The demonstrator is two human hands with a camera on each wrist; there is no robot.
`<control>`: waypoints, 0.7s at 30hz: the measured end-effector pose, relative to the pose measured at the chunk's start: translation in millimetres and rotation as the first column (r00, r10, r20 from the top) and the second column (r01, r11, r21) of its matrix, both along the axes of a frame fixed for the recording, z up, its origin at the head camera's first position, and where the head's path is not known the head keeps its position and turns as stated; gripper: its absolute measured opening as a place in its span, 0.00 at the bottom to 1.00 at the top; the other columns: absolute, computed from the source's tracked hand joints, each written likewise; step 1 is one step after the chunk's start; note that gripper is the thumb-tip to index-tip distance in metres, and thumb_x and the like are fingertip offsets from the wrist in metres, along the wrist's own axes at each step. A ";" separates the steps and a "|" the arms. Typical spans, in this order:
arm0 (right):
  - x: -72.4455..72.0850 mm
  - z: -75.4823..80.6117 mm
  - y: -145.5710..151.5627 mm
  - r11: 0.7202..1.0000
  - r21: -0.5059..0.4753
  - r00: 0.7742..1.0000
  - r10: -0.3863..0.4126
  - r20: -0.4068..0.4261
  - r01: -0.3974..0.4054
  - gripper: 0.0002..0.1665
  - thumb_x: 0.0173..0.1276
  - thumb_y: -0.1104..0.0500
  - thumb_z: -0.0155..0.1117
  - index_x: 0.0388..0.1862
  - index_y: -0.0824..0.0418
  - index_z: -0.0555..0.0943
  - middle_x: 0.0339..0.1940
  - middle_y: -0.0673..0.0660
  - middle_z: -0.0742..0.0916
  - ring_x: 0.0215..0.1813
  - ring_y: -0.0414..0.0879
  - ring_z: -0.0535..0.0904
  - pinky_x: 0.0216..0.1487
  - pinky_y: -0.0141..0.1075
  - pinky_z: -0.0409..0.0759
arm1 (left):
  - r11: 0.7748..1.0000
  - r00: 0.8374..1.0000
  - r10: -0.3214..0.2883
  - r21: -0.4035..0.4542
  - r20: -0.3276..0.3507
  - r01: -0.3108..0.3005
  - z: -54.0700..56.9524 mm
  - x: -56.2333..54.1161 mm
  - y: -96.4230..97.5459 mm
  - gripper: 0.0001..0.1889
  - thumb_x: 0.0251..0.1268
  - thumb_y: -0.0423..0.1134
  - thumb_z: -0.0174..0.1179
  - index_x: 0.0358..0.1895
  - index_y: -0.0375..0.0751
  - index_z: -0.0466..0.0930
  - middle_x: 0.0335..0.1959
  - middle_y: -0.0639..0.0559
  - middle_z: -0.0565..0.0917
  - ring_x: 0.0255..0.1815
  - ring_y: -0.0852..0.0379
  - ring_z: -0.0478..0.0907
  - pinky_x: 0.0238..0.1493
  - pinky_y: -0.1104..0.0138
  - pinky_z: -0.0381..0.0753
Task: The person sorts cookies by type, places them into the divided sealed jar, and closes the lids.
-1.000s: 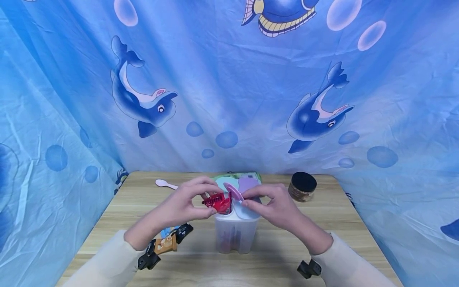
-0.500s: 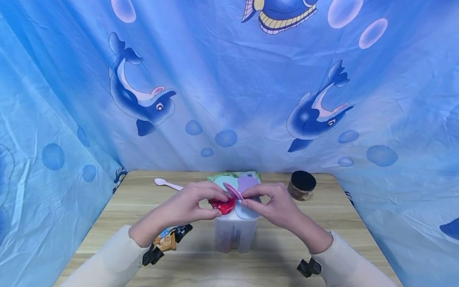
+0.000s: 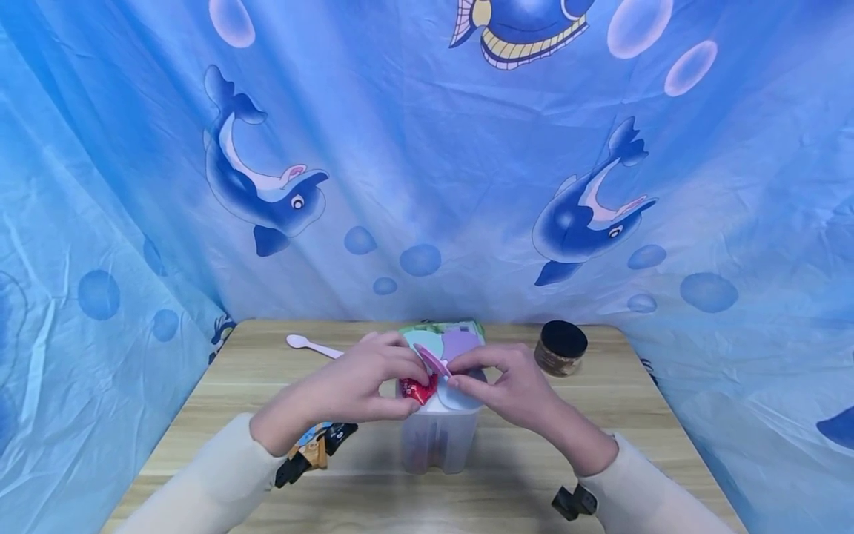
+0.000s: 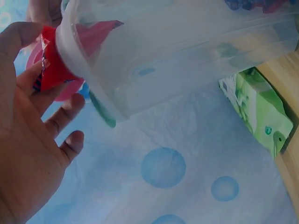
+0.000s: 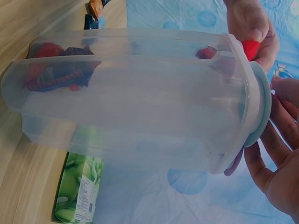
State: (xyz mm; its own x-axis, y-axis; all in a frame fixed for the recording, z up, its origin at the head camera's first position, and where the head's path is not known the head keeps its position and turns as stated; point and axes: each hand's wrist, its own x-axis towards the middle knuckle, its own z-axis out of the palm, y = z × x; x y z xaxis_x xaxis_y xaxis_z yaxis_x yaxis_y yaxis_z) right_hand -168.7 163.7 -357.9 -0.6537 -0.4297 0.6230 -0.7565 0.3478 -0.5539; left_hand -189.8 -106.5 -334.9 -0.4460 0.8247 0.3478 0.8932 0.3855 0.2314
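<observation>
A clear plastic storage box (image 3: 440, 441) stands upright on the table, its top split into sections with round coloured lids. My left hand (image 3: 370, 380) pinches a red snack packet (image 3: 419, 389) over an uncovered opening. In the left wrist view the red packet (image 4: 58, 70) is partly inside the rim, its pointed end within the box. Between thumb and fingers, my right hand (image 3: 510, 382) holds a pink lid (image 3: 432, 361) tilted up beside that opening. Mint (image 3: 427, 343), purple (image 3: 460, 343) and pale blue lids (image 3: 459, 397) cover other sections. Red and dark packets (image 5: 60, 72) lie at the box's bottom.
Several small wrapped snacks (image 3: 320, 443) lie left of the box, under my left forearm. A pale spoon (image 3: 312, 345) is at the back left. Behind the box lies a green package (image 4: 261, 109); a black-lidded jar (image 3: 562, 347) stands back right. A blue curtain (image 3: 427, 185) hangs behind the table.
My left hand has moved right, taking the red packet from above the box down into the opening. My right hand and the pink lid have stayed nearly still.
</observation>
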 end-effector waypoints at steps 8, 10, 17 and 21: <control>-0.7 -0.5 2.5 1.000 -0.003 1.000 0.006 -0.002 -0.006 0.09 0.63 0.61 0.78 0.42 0.53 0.91 0.38 0.46 0.93 0.40 0.37 0.88 0.40 0.36 0.86 | 0.997 0.999 -0.024 0.067 -0.041 0.027 -19.0 0.8 7.3 0.07 0.68 0.47 0.67 0.45 0.54 0.90 0.46 0.65 0.88 0.53 0.61 0.76 0.55 0.63 0.76; -0.8 -0.2 2.4 1.000 0.000 1.000 0.002 -0.003 -0.002 0.09 0.63 0.61 0.78 0.42 0.52 0.91 0.39 0.46 0.93 0.41 0.37 0.88 0.40 0.36 0.86 | 0.990 0.999 -0.023 0.135 -0.027 0.026 -20.6 0.9 2.8 0.10 0.66 0.46 0.71 0.48 0.53 0.89 0.50 0.62 0.87 0.53 0.62 0.79 0.56 0.64 0.80; -0.9 0.8 2.8 1.000 0.003 1.000 -0.001 0.003 0.001 0.09 0.63 0.61 0.78 0.43 0.53 0.91 0.39 0.45 0.93 0.41 0.38 0.88 0.40 0.38 0.86 | 0.964 0.999 0.029 0.266 -0.039 -0.017 -15.0 -0.8 -7.1 0.07 0.61 0.40 0.74 0.41 0.51 0.90 0.43 0.63 0.83 0.46 0.63 0.77 0.46 0.67 0.79; -1.0 0.7 2.9 1.000 -0.002 1.000 -0.002 0.010 0.002 0.09 0.62 0.61 0.78 0.42 0.52 0.92 0.38 0.44 0.92 0.39 0.37 0.87 0.40 0.39 0.86 | 0.976 0.996 0.061 0.213 -0.063 -0.046 -11.9 -0.2 -7.1 0.04 0.62 0.41 0.72 0.39 0.53 0.90 0.41 0.66 0.86 0.46 0.63 0.76 0.46 0.65 0.78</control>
